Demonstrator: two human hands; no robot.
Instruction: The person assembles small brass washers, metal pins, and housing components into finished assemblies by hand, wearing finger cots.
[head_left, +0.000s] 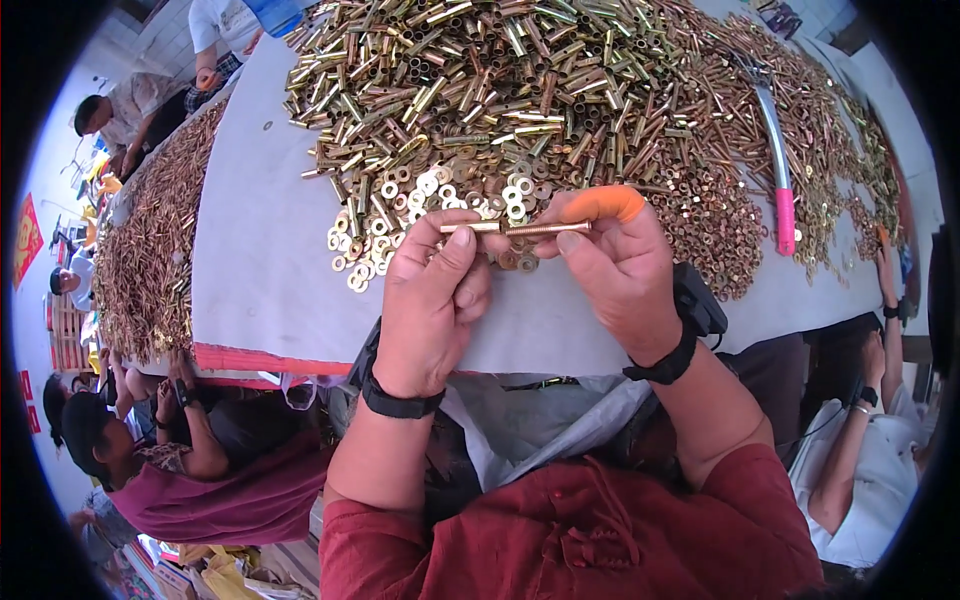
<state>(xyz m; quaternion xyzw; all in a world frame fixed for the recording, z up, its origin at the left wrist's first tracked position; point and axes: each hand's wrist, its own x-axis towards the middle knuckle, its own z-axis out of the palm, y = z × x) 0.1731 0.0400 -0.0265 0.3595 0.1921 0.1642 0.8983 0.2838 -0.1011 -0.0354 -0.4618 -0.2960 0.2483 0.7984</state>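
The metal tube point(485, 227) is brassy yellow, the bolt point(545, 229) coppery. The finger cover point(610, 204) is orange, the washers point(428, 183) pale gold, the bench point(260, 270) light grey. The tool handle point(785, 222) is pink

Your left hand point(437, 290) partly covers the metal tube point(486, 227) — whether that tube meets the bolt point(538, 229) is too small to tell. Your right hand point(625, 270) hides some of its own fingers; the upper edge crops the heap of tubes point(460, 75).

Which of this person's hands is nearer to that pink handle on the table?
Right: the right hand, pinching a bolt, is left of the pink handle, apart from it; the left hand is farther left.
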